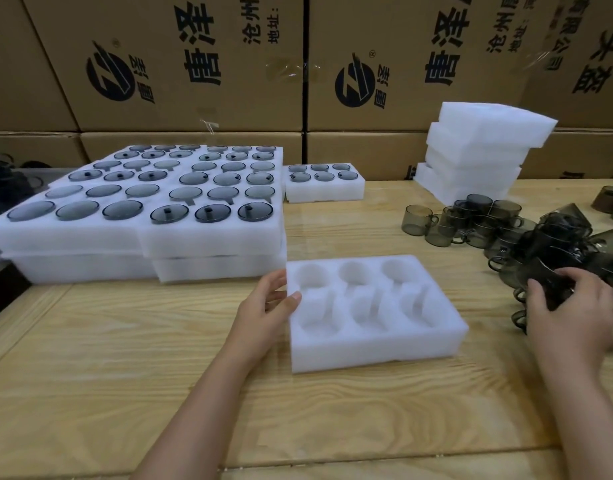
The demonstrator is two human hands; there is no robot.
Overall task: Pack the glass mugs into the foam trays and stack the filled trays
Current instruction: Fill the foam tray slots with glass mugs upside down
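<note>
Left hand [263, 306] holds left edge of empty foam tray [374, 344], thumb on top. Right hand [571, 313] grips dark glass mug [545, 284] from mug pile [561, 237]. Tray between hands on worktop [125, 341]. Filled trays [73, 237] stacked beyond left hand.

1. I see the foam tray [377, 348] in plain white.
2. I see the glass mugs [417, 220] tinted smoky grey-brown.
3. My table [125, 358] is pale wood with wavy grain.
4. The cartons [229, 109] are brown with black print.
</note>
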